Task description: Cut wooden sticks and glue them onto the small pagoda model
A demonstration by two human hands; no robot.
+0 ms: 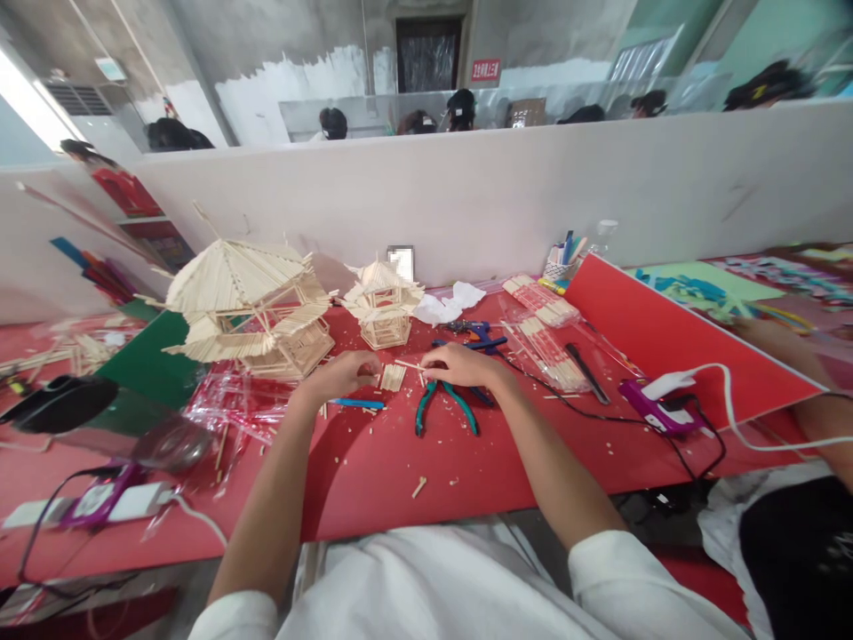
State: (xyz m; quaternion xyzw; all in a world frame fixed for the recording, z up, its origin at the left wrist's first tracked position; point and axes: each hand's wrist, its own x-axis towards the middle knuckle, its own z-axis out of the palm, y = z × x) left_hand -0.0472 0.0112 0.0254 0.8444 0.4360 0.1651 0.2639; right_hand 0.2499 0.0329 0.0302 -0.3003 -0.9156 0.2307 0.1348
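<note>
In the head view, my right hand (pixel 457 364) pinches a short wooden stick (pixel 409 364) that points left. Just below the stick's tip, a small panel of sticks laid side by side (pixel 393 379) lies on the red table. My left hand (pixel 347 373) is at the panel's left, its fingers curled together; what they hold, if anything, is too small to make out. Green-handled pliers (pixel 448 400) lie under my right hand, handles towards me. A blue pen-like tool (pixel 358 404) rests below my left hand.
Behind my hands stand a large stick pavilion (pixel 250 307) and a smaller one (pixel 383 307). Bundled sticks (pixel 550 347), a black cutter (pixel 586 373), a red board (pixel 680 347) and a purple power strip (pixel 663 409) are rightward. A tipped clear jug (pixel 113 427) lies left.
</note>
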